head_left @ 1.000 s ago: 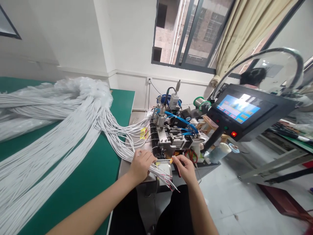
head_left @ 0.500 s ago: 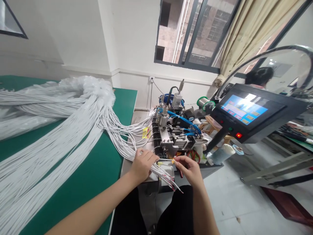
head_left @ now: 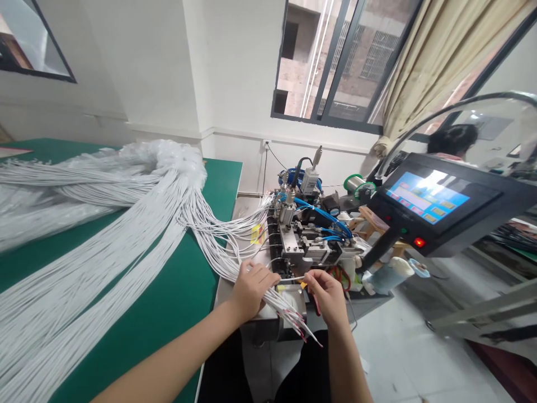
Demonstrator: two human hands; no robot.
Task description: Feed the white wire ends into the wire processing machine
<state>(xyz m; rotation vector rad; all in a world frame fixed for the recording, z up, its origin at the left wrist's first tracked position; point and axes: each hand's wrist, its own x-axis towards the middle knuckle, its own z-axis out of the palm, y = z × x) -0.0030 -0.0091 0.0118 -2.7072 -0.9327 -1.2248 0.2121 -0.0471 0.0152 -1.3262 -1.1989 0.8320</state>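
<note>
A thin white cable [head_left: 292,279] runs level between my two hands, just in front of the machine [head_left: 300,240]. My left hand [head_left: 253,288] is closed on it near the left, resting over a bundle of white cables [head_left: 285,309] whose reddish ends stick out below, to the right. The fingertips of my right hand [head_left: 325,291] pinch the right end of the same cable. Beside those fingertips is a small orange piece [head_left: 304,285]. Red handles [head_left: 316,305] show partly behind my right hand; the rest of that tool is hidden.
Long white cables [head_left: 113,240] and clear plastic wrapping [head_left: 180,159] lie across the green table [head_left: 126,330] at the left. A lit control screen [head_left: 428,197] stands at the right, near a wire spool [head_left: 356,184] and a bluish roll [head_left: 390,274]. A person's head [head_left: 453,140] shows behind the screen.
The view has shifted, so the scene sits slightly lower and further right. My hands stay on the cable, with my right fingers pinching its end more closely.
</note>
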